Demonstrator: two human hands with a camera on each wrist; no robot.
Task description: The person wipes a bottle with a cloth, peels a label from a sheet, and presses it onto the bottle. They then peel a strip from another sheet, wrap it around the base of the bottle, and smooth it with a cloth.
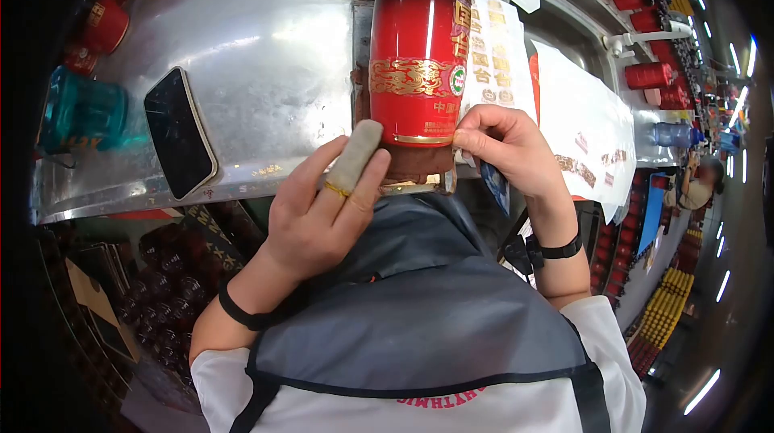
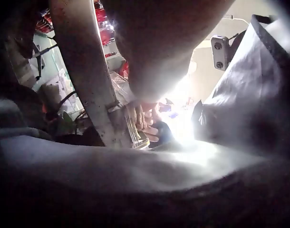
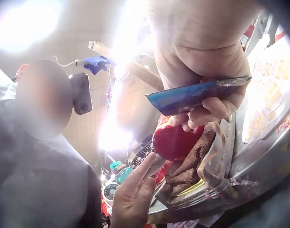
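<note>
The gold-lettered red bottle (image 1: 413, 34) lies pointing away, base toward me; my right hand (image 1: 516, 147), gripping a flat blue piece (image 3: 195, 96), meets its right edge; my left hand (image 1: 322, 207), fingers extended, flanks its left.

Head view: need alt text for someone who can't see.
A right hand touches the base of a glossy red bottle with gold lettering and holds a flat blue piece; beside the bottle is the left hand, one finger in a grey cover. A black rectangular phone lies on the metal table.
</note>
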